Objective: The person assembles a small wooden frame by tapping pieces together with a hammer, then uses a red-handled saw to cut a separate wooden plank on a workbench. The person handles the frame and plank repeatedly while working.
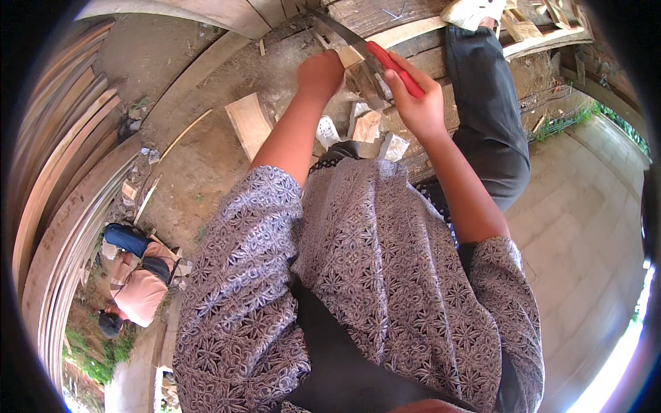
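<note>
My right hand [421, 109] is wrapped round the red handle of a handsaw [385, 58]. The blade slants away to the upper left, across a pale piece of wood [350, 56]. At the near left of the blade, my left hand [321, 74] is closed on the end of that wood; its fingertips are hidden beneath. A darker wooden block [365, 84] stands just below the piece, between my two hands.
A wide pale board [249, 124] lies on the dirt to the left of my arm. Broken blocks [365, 124] sit by my foot. My bent right leg [489, 117] rests over a long timber. Stacked planks [76, 199] line the far left, where another person [140, 292] is crouching.
</note>
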`<state>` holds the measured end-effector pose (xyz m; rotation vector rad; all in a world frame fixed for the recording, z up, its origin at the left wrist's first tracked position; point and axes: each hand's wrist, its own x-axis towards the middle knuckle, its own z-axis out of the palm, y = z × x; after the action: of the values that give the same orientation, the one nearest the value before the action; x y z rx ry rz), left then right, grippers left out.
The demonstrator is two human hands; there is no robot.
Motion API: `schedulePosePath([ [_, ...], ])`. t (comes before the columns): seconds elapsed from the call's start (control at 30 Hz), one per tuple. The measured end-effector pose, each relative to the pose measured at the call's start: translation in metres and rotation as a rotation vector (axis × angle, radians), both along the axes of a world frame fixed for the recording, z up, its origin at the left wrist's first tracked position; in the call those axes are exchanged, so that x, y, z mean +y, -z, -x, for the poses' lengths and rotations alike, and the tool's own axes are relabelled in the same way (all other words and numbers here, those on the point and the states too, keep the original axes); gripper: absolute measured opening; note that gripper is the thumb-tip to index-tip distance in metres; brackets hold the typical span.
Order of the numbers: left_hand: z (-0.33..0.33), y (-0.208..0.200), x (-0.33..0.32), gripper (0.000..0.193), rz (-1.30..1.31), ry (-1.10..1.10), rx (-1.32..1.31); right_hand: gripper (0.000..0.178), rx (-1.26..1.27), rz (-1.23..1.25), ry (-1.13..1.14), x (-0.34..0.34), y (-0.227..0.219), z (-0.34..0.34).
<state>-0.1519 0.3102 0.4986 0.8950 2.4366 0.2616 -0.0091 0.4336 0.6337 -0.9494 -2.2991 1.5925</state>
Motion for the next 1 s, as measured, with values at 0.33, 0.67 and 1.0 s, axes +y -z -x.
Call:
schedulePosePath([
  [0.33, -0.022, -0.004, -0.008, 0.034, 0.043, -0.009, 0.166, 0.040, -0.145, 0.052, -0.004, 0.010, -0.052, -0.031],
  [0.67, -0.001, -0.037, -0.012, 0.070, -0.050, -0.058, -0.203, 0.040, -0.166, -0.003, -0.081, 0.010, -0.068, -0.058],
  [1.0, -0.014, -0.013, -0.008, 0.065, 0.041, -0.075, -0.263, 0.041, -0.271, -0.091, -0.170, 0.012, -0.116, -0.069],
])
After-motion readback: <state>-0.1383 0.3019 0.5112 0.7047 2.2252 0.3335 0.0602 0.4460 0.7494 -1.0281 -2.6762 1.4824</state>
